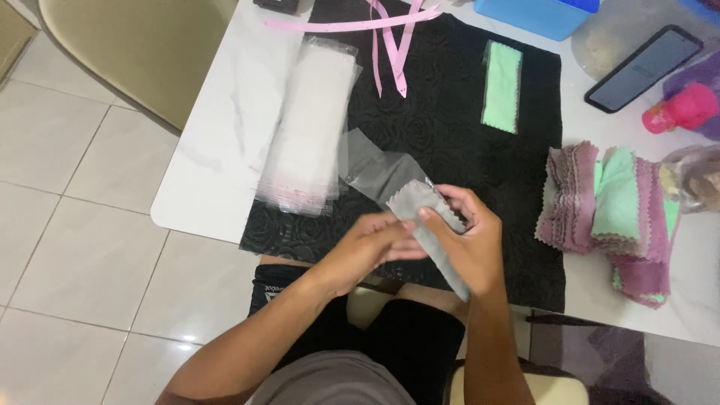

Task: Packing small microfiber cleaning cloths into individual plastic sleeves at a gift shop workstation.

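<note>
Fingers: right hand (469, 244) pinched the grey cloth (429, 225), thumb pressed on its upper face; left hand (375, 244) lay with fingers extended and pressed together against the cloth's near side.
Cloth position: lower centre of the frame, held between both hands above the black mat (450, 142).
Cloth axis: long axis ran diagonally, from upper left near the bag mouth down to lower right under the right palm.
Clear bag (371, 169): lay just up and left of the cloth's upper end, touching or overlapping it; whether the cloth had entered the mouth could not be told.
Nearer hand: right hand covered the cloth's lower half; left fingertips met it mid-length. Left hand stood nearer the bag.
Key relation: bag lay up-left of the fingers, roughly in line with the cloth's long axis.
Bag stack (311, 127): left of centre, on the mat's left edge, well apart from the hands.
Packed green cloth (501, 86): upper centre-right on the mat.
Cloth pile (611, 214): pink and green, right edge, on the white table (217, 150).
Pink strips (390, 26): top centre.
Phone (643, 67): upper right.
</note>
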